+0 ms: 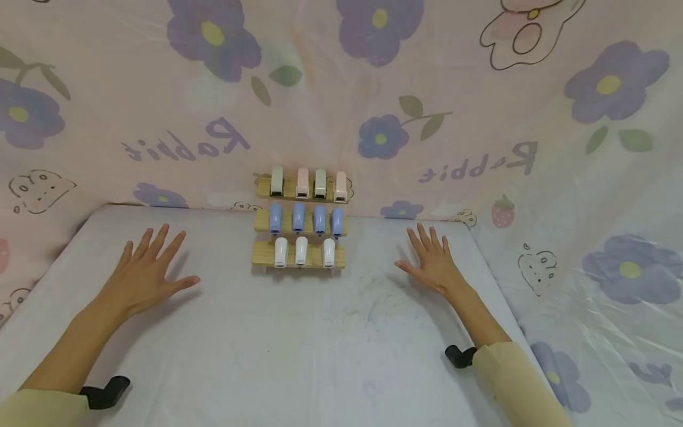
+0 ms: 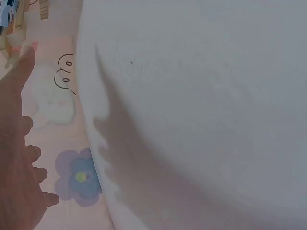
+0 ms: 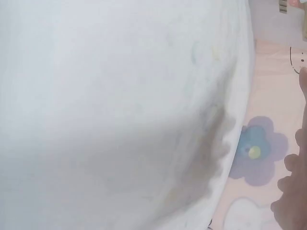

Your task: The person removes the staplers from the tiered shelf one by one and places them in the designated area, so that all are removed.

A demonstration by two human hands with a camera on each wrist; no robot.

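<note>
In the head view a three-tier wooden rack [image 1: 261,254] stands at the back of the table, bearing small staplers. The top tier carries green staplers [image 1: 277,181] and pink staplers [image 1: 302,182]. Several blue staplers [image 1: 298,217] line the middle tier, and three white staplers [image 1: 301,251] sit on the bottom one. Left of the rack, my left hand [image 1: 146,276] is spread palm down, apart from it and holding nothing. My right hand [image 1: 432,264] is likewise spread on the rack's right side, holding nothing. Each hand casts a shadow on the white surface.
A white cloth [image 1: 240,356] covers the table. Behind and at the sides hangs a pink and white curtain [image 1: 315,107] with flowers and rabbits. Black wrist pieces [image 1: 109,392] show at both sleeves [image 1: 517,379].
</note>
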